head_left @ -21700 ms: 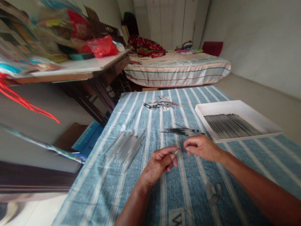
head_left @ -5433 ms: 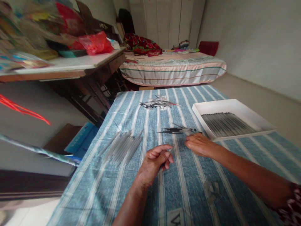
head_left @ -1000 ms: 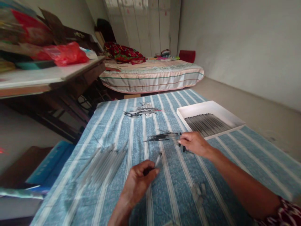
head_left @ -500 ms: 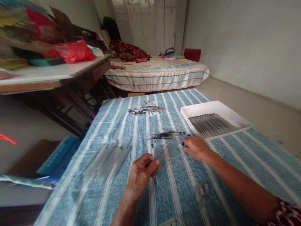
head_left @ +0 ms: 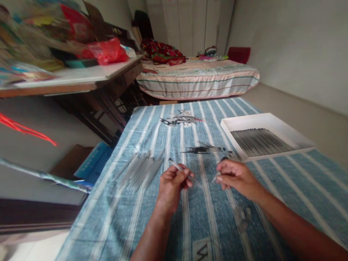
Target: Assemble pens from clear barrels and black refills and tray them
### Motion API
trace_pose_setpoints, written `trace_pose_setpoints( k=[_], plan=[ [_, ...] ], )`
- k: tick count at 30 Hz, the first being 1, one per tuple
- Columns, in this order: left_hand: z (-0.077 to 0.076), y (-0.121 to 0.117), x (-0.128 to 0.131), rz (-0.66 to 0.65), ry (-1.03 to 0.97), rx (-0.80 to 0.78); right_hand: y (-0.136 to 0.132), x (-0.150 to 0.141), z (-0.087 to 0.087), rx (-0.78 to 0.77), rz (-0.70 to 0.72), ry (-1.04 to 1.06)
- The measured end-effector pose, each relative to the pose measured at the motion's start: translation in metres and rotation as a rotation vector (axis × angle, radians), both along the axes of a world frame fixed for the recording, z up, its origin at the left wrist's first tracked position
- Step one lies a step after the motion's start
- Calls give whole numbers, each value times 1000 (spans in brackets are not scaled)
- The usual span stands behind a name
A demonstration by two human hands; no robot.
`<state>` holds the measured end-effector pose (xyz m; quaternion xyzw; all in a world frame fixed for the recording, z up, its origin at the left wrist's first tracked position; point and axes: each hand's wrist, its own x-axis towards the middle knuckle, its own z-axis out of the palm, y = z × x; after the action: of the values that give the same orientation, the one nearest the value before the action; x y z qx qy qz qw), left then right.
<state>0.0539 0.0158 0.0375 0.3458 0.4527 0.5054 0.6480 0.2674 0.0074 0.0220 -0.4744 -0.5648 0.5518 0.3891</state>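
My left hand (head_left: pixel 175 181) pinches a clear pen barrel (head_left: pixel 177 165) with a dark upper end, tilted so its other end points right. Facing it, my right hand (head_left: pixel 233 177) has its fingertips closed on a small pale pen part (head_left: pixel 216 176), mostly hidden by the fingers. Beyond the hands lies a bunch of thin black refills (head_left: pixel 203 149), with small black pieces at its right end. Left of my left hand, several clear pen barrels (head_left: pixel 144 170) lie side by side on the striped cloth (head_left: pixel 130 152).
A white box (head_left: pixel 250 158) at the right holds a row of dark-tipped pens (head_left: pixel 261 141). Near my right forearm lie small clear pieces (head_left: pixel 241 217). Another pile of dark refills (head_left: pixel 182 119) is farther back. A cluttered side table (head_left: pixel 89 78) stands left, a bed (head_left: pixel 198 83) behind.
My right hand has drawn back from the small black pieces toward my left hand, with a small pale part now showing in it. The barrel in my left hand has gone from upright to tilted.
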Motion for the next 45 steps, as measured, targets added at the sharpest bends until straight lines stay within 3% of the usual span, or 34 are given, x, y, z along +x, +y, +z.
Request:
trace_pose_setpoints(
  k=[10, 32, 38, 45],
  plan=[
    [4, -1, 2, 62, -155, -12, -20, -32, -9, -68, -145, 298],
    [4, 0, 1, 132, -166, -15, -24, -45, -10, -67, -175, 382],
    [0, 0, 4, 98, -178, -10, -24, -53, -6, -14, -170, 290],
    [-1, -1, 6, 96, -152, -53, -29, -49, -10, 281, -168, -173]
  ],
)
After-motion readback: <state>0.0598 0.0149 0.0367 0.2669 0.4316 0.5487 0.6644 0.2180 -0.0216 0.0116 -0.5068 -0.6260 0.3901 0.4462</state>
